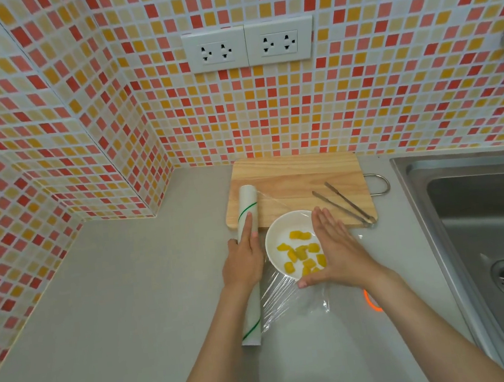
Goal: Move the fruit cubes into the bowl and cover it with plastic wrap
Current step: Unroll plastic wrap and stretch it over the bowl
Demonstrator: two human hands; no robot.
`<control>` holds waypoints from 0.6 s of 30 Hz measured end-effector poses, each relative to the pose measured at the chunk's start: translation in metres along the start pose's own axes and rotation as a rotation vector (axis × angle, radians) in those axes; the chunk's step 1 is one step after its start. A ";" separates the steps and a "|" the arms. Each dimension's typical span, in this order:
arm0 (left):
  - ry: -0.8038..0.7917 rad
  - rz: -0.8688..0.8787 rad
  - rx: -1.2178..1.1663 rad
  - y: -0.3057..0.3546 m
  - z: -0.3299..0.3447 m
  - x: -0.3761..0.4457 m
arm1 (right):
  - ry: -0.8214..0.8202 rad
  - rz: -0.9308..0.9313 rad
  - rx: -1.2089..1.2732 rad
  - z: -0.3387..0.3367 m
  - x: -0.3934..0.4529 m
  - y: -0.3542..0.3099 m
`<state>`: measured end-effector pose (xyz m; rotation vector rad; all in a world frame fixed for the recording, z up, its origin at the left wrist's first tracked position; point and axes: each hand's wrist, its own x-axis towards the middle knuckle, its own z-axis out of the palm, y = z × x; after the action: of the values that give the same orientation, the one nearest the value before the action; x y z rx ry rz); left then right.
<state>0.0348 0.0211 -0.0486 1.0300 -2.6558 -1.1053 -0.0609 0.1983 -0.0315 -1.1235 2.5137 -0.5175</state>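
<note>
A white bowl (277,235) stands on the grey counter just in front of the wooden cutting board (293,177). Several yellow fruit cubes (300,252) lie inside it. A sheet of clear plastic wrap (290,302) stretches from the roll across the bowl and crumples on the counter in front. My left hand (244,260) grips the white roll of plastic wrap (245,210), which lies left of the bowl. My right hand (336,247) lies flat, fingers together, on the film over the bowl's right side, covering part of the rim.
Metal tongs (343,203) lie on the board's right part. A steel sink (484,222) fills the right side. An orange ring-shaped object (370,301) shows partly under my right forearm. A tiled wall with two socket plates (248,45) rises behind the counter.
</note>
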 end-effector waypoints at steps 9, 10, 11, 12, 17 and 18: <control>-0.237 0.036 -0.500 -0.025 -0.036 0.002 | -0.049 0.020 -0.003 -0.007 0.000 -0.003; -0.239 0.016 -0.560 -0.027 -0.038 0.000 | -0.052 0.021 -0.009 -0.008 0.000 -0.003; -0.236 -0.011 -0.602 -0.028 -0.040 -0.001 | -0.055 0.020 -0.018 -0.009 0.000 -0.004; -0.224 -0.038 -0.625 -0.029 -0.042 -0.001 | -0.060 0.017 -0.028 -0.010 0.000 -0.004; -0.113 -0.075 -0.628 -0.032 -0.041 -0.002 | -0.074 0.016 -0.047 -0.009 0.002 -0.002; -0.108 -0.068 -0.629 -0.032 -0.039 -0.002 | -0.070 0.013 -0.045 -0.008 0.003 -0.001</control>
<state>0.0668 -0.0171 -0.0406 0.9414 -2.0951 -1.8797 -0.0656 0.1973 -0.0247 -1.1204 2.4822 -0.4132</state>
